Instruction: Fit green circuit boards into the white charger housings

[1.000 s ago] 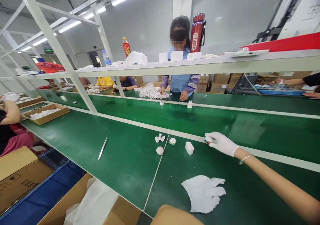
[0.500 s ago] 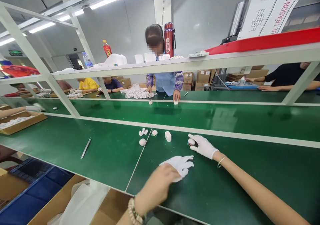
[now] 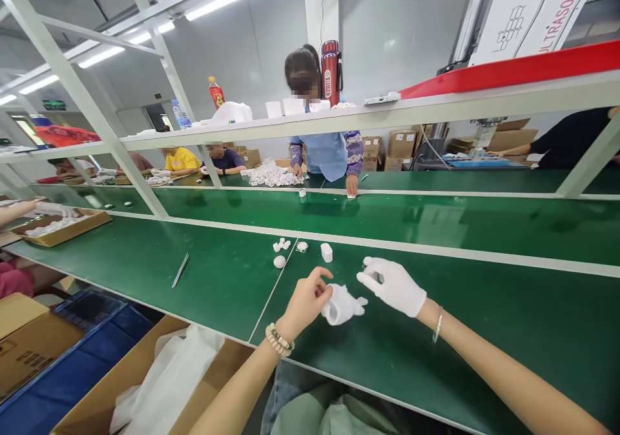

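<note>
My bare left hand (image 3: pixel 306 301) pinches a crumpled white glove (image 3: pixel 343 304) and lifts it off the green table (image 3: pixel 484 332). My right hand (image 3: pixel 394 284) wears a white glove and is closed around a small white part, mostly hidden in its palm. Just beyond my hands lie a small white case (image 3: pixel 327 252), a white round piece (image 3: pixel 279 262), a small part with a blue edge (image 3: pixel 302 246) and a cluster of tiny white parts (image 3: pixel 281 244).
Metal tweezers (image 3: pixel 180 270) lie to the left on the table. A green conveyor belt (image 3: pixel 436 222) runs behind, under a white shelf frame (image 3: pixel 339 122). A person stands across it by a pile of white parts (image 3: pixel 272 176). Cardboard boxes (image 3: pixel 145 383) sit below left.
My left hand came in, took the flat glove off the table and bunched it up. My right hand drew back from the table's far edge toward me with the small part.
</note>
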A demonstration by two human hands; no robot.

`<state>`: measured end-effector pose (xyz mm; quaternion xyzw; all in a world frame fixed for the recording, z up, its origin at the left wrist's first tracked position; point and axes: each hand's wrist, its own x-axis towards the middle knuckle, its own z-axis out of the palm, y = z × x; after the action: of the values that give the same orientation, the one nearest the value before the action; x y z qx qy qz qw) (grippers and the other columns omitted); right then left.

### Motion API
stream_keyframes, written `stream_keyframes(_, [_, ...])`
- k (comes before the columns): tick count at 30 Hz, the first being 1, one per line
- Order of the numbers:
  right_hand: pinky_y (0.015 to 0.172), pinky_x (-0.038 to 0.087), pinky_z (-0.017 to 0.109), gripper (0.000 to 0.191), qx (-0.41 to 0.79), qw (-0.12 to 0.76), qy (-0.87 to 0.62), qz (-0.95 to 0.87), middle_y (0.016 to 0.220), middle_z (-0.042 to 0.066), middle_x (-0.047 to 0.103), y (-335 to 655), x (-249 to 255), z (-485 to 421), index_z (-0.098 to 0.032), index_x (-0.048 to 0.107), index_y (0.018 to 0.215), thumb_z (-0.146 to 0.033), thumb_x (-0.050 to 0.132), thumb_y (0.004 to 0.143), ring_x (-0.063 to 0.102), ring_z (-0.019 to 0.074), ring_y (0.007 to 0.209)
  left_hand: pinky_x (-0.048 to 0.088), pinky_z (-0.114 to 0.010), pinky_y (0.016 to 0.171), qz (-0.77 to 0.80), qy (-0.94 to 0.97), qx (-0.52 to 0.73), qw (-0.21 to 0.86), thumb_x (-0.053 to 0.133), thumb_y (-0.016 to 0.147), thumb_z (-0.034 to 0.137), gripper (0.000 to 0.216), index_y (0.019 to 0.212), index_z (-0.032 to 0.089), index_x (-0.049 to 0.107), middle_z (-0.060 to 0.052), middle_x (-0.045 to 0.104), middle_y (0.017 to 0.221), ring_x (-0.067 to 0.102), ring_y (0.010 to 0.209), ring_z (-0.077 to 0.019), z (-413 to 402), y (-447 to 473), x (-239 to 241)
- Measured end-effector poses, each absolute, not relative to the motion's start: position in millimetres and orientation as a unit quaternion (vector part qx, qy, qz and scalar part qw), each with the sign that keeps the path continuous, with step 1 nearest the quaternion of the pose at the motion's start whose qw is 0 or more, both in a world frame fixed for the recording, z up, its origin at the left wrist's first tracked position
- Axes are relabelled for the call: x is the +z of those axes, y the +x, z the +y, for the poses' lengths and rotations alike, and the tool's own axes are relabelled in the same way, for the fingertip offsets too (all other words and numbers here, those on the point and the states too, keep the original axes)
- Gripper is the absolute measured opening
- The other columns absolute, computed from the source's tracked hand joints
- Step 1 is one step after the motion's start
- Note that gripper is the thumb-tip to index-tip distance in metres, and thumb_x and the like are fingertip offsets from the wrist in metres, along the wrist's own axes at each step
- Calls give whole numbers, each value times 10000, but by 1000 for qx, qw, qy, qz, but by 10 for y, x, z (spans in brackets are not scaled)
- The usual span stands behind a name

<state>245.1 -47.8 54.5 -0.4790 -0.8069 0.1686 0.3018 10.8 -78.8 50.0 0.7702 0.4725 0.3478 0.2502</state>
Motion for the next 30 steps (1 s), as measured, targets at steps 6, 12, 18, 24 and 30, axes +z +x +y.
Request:
stream_keyframes(6, [503, 343, 244, 408, 281, 235, -478, -798, 551, -10, 579, 2249, 703, -825, -169, 616, 577, -485, 567, 829, 463, 109, 512, 383, -191, 465, 473, 742, 358, 314, 464, 912, 317, 104, 927, 228, 413, 85, 541, 573, 576, 439, -116, -809, 419, 736])
stream_keyframes(12, [553, 390, 247, 263, 289, 238, -521, -767, 616, 5, 605, 2303, 689, -579, -174, 551, 631, -298, 470, 849, 521, 131, 571, 298, -223, 502, 502, 770, 321, 227, 478, 865, 215, 35, 846, 224, 450, 68, 459, 548, 520, 503, -131, -692, 449, 846])
stream_keyframes(18, [614, 446, 311, 200, 244, 269, -529, -767, 742, 42, 602, 2187, 817, -357, -205, 469, 732, -257, 361, 892, 557, 173, 650, 210, -277, 548, 467, 831, 251, 168, 477, 811, 116, 192, 837, 228, 632, 15, 527, 607, 452, 545, -136, -500, 397, 927])
stream_keyframes(24, [758, 544, 386, 295, 242, 318, -377, -835, 788, 41, 675, 1815, 804, -326, -288, 633, 979, -161, 391, 868, 658, 232, 785, 284, -198, 422, 436, 524, 455, 573, 527, 899, 361, 227, 932, 162, 631, 27, 543, 582, 411, 420, -80, -271, 394, 680])
stream_keyframes(30, [924, 525, 533, 659, 174, 385, -531, -735, 1092, 69, 687, 756, 314, -79, -282, 542, 1333, 36, 296, 811, 614, 311, 1117, 522, -310, 717, 470, 419, 486, 606, 613, 809, 580, 466, 1086, 207, 659, -77, 685, 999, 637, 895, -226, -84, 295, 430])
